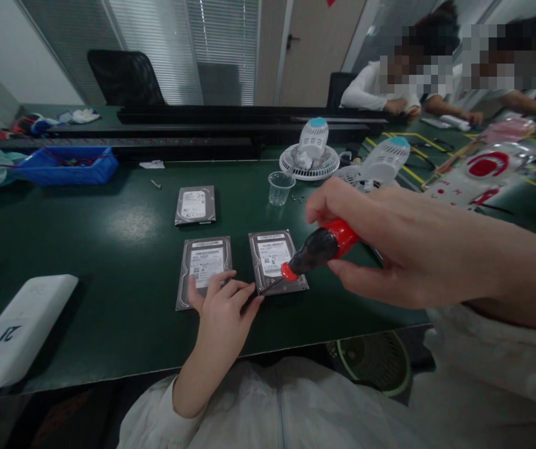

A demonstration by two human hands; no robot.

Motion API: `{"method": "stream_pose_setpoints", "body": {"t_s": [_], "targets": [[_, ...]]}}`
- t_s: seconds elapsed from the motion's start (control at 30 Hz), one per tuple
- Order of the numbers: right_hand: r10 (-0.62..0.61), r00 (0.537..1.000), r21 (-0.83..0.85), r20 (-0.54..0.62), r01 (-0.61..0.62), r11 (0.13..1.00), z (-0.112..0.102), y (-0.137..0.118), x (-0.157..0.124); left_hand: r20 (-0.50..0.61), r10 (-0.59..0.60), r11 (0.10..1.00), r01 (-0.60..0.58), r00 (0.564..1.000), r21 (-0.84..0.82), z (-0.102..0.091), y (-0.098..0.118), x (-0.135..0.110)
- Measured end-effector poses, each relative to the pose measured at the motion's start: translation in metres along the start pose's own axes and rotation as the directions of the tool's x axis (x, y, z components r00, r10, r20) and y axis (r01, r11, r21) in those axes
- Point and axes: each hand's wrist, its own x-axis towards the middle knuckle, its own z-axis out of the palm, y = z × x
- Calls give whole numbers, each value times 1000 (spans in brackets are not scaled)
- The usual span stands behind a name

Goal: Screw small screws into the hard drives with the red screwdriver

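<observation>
My right hand (403, 243) grips a red and black screwdriver (315, 251). Its thin shaft slants down to the lower left corner of a hard drive (274, 255) lying label up on the green table. At that corner, the thumb and forefinger of my left hand (224, 312) come close together around the screwdriver's tip; anything pinched there is too small to make out. The other left fingers rest on a second hard drive (206, 257) beside it. A third hard drive (194, 204) lies farther back, untouched.
A clear plastic cup (281, 188) stands behind the drives, with several small screws (298, 199) beside it. White fan parts (314, 146) are at the back. A blue bin (67, 165) and a white power bank (22, 330) are left. Two people sit across at the right.
</observation>
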Motion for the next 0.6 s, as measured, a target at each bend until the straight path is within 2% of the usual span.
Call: {"method": "stream_pose_setpoints", "body": {"t_s": [0.1,0.23,0.37,0.47,0.6], "targets": [[-12,1000,49,-13,12,999,0,2,1,11,-4,1000,3,1000,11,1,-2,-1],[-2,994,17,-108,4,1000,5,4,5,13,-10,1000,10,1000,9,1,-1,0],[-77,977,50,-199,89,995,11,7,8,-1,1,1000,-1,1000,2,1,-1,-1],[-133,975,70,-178,147,987,12,8,9,-3,1,1000,-1,1000,-3,1,-1,-1],[-120,988,62,-95,126,990,7,5,6,1,-7,1000,7,1000,-1,2,-1,-1]]}}
